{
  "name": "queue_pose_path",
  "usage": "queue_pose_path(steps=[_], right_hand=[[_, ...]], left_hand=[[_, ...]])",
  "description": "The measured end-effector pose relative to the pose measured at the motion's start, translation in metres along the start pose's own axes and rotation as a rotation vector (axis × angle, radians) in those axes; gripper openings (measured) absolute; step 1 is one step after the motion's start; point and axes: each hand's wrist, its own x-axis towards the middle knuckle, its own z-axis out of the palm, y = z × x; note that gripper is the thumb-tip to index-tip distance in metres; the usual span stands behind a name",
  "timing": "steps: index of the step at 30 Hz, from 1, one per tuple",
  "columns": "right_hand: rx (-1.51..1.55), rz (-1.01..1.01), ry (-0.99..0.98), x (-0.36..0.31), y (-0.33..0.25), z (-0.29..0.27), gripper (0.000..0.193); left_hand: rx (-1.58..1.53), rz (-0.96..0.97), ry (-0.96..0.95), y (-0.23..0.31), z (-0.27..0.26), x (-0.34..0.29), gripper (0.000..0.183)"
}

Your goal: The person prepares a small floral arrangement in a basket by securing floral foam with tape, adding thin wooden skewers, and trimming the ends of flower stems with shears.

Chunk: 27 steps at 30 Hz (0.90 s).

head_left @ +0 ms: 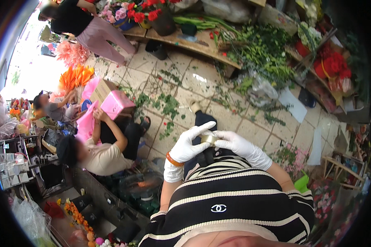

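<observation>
Both my hands are in white gloves and meet in front of my striped top. A small pale yellowish roll, which looks like a roll of tape (209, 140), sits between them. My left hand (189, 144), with an orange bracelet at its wrist, has its thumb and fingers around the roll's left side. From the right, my right hand (234, 144) pinches the roll's edge with thumb and fingertips. Whether a strip is pulled off the roll is too small to tell.
At left a seated person handles pink wrapping sheets (86, 125) beside a cardboard box (104, 91). Cut leaves (167, 106) litter the tiled floor (239, 119). A low wooden bench (185, 41) holds greenery and flower buckets. A black fan (142, 185) stands lower left.
</observation>
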Motion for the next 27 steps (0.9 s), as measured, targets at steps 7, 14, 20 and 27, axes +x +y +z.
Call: queue_pose_path(steps=[7, 14, 20, 27], right_hand=[[-0.053, -0.059, 0.085, 0.121, -0.100, -0.032, 0.038], [-0.182, -0.143, 0.240, 0.206, -0.157, -0.082, 0.030], [0.270, -0.190, 0.572, 0.230, -0.158, -0.118, 0.035], [0.369, -0.217, 0.751, 0.265, -0.210, -0.193, 0.025]], left_hand=[[-0.043, 0.059, -0.027, 0.015, -0.124, 0.108, 0.063], [0.005, 0.233, 0.066, 0.015, -0.207, 0.201, 0.065], [0.386, -0.120, 0.122, -0.091, -0.257, 0.260, 0.048], [0.759, -0.617, -0.350, -0.233, -0.265, 0.278, 0.039]])
